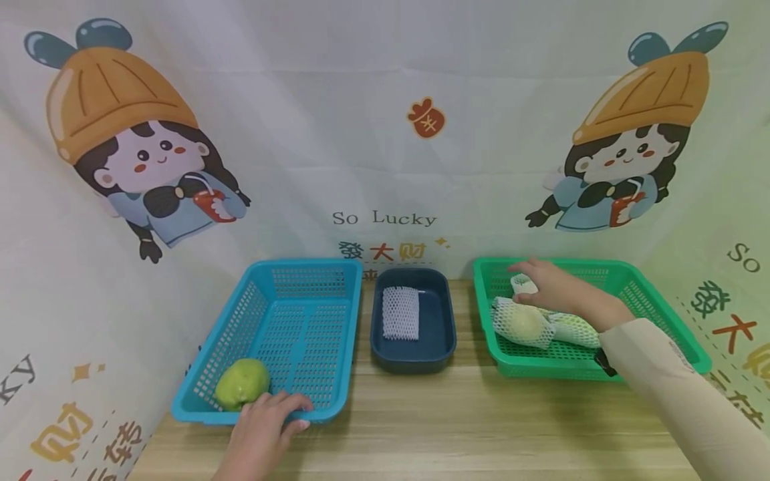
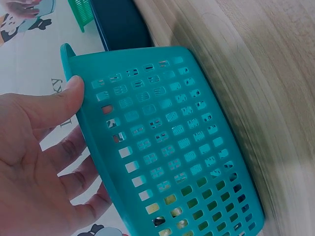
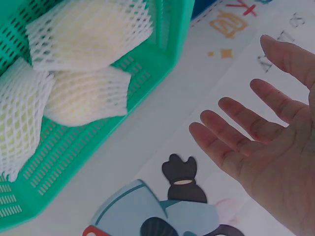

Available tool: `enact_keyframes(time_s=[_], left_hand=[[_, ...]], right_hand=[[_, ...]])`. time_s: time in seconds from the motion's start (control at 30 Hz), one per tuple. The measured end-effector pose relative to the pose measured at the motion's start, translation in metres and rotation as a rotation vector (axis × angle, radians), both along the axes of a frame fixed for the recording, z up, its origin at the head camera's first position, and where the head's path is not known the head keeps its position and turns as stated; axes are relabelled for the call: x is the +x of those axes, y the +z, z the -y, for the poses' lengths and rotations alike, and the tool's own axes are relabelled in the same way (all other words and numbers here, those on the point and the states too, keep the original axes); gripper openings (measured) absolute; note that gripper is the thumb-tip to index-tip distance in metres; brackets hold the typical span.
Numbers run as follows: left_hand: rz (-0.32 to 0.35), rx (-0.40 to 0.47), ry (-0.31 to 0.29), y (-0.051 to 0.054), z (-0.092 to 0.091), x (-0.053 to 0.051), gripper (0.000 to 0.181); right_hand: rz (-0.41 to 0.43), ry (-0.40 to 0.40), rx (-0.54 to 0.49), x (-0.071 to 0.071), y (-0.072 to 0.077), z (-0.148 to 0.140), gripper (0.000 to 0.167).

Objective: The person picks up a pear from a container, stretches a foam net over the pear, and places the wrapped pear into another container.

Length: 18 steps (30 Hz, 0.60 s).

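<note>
- Done, by the look of things: one bare green fruit (image 1: pixel 242 384) lies in the near left corner of the blue basket (image 1: pixel 303 314), and one loose foam net (image 1: pixel 400 312) lies in the dark blue box (image 1: pixel 436 324).
- Left, it seems: three net-wrapped fruits (image 1: pixel 523 324) in the green basket (image 1: pixel 559 369), none unwrapped.
- The left hand (image 1: pixel 265 421) holds the blue basket's near rim, thumb outside and fingers over it, just beside the bare fruit.
- The right hand (image 1: pixel 553 288) is spread above the green basket, holding nothing; the right wrist view shows its fingers apart from the fruits.
- Edges: raised walls ring both baskets; the box sits between them with narrow gaps either side, the backdrop cloth (image 1: pixel 301 133) close behind.
- Open room: bare tabletop (image 1: pixel 421 414) in front of the box.
</note>
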<state>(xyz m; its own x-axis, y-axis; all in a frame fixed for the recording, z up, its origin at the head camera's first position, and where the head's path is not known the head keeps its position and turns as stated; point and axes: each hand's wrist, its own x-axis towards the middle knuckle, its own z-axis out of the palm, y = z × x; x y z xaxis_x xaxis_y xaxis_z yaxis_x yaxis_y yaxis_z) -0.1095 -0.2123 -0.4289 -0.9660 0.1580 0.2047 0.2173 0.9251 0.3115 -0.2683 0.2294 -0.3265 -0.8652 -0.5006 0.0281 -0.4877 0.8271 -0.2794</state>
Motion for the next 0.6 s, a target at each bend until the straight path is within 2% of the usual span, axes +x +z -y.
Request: enact_keyframes(time_s=[0.27,0.6], left_hand=[[0.001,-0.021,-0.009,0.002,-0.001,0.001,0.02],[-0.011,-0.027,-0.01,0.002,-0.002,0.001,0.02]], right_hand=[[-0.023,0.04,0.017,0.029,-0.012,0.005,0.051],[0.15,0.061,0.061,0.051,-0.031,0.003,0.047]])
